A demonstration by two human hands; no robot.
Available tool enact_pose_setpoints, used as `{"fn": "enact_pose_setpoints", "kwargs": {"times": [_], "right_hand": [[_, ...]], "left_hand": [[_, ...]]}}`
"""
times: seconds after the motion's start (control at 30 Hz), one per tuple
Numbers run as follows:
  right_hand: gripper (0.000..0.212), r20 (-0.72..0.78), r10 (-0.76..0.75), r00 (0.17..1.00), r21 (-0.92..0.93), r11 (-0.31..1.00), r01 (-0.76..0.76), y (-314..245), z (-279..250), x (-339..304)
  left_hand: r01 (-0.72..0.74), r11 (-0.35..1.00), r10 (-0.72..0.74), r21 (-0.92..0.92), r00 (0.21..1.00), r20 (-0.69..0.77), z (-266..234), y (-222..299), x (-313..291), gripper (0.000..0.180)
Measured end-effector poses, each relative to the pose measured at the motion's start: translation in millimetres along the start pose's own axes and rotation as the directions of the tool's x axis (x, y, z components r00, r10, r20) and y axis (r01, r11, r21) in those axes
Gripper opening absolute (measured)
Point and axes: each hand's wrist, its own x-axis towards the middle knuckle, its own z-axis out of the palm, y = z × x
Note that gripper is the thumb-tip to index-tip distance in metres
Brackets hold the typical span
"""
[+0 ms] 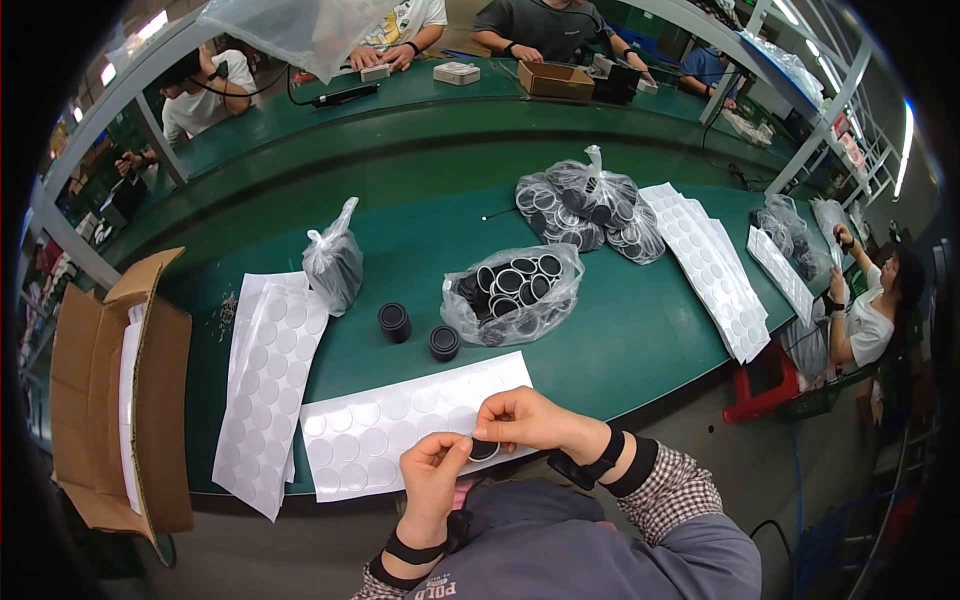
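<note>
Close to my body, my left hand (430, 474) and my right hand (524, 417) meet over a small black disc with a pale rim (485, 450). Fingers and thumbs of both hands pinch it at its upper edge; whether a sticker is on it I cannot tell. Beneath my hands lies a white sheet of round clear stickers (352, 421), partly covered by them. Just beyond it stand two short stacks of black discs, one on the left (394, 322) and one on the right (444, 343). An opened clear bag (560, 315) full of pale-rimmed black rings sits behind them.
Left are more sticker sheets (262, 390), a tied bag (335, 268) and an open cardboard box (165, 400). Tied bags of rings (590, 205) and further sheets (705, 270) lie back right. Co-workers sit across the green table (610, 372) and at the right beside a red stool (760, 390).
</note>
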Motion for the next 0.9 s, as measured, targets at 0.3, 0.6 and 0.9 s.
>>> {"fn": "enact_pose_setpoints", "kwargs": {"times": [0.3, 0.6, 0.9], "right_hand": [[0.013, -0.006, -0.066, 0.998, 0.096, 0.993, 0.066, 4.7, 0.5, -2.8], [0.011, 0.010, -0.207, 0.978, -0.276, 0.940, 0.202, 4.8, -1.7, 0.2], [0.012, 0.049, -0.067, 0.997, -0.091, 0.993, 0.071, 0.8, -4.4, -5.1]], "left_hand": [[0.002, 1.000, -0.002, -0.013, 1.000, -0.021, 2.5, 5.2, -0.8, 0.004], [0.007, 0.996, -0.006, 0.087, 1.000, -0.013, 5.6, 4.5, 5.8, 0.004], [0.046, 0.990, -0.044, 0.135, 0.999, -0.017, 2.9, 3.6, 4.3, 0.004]]}}
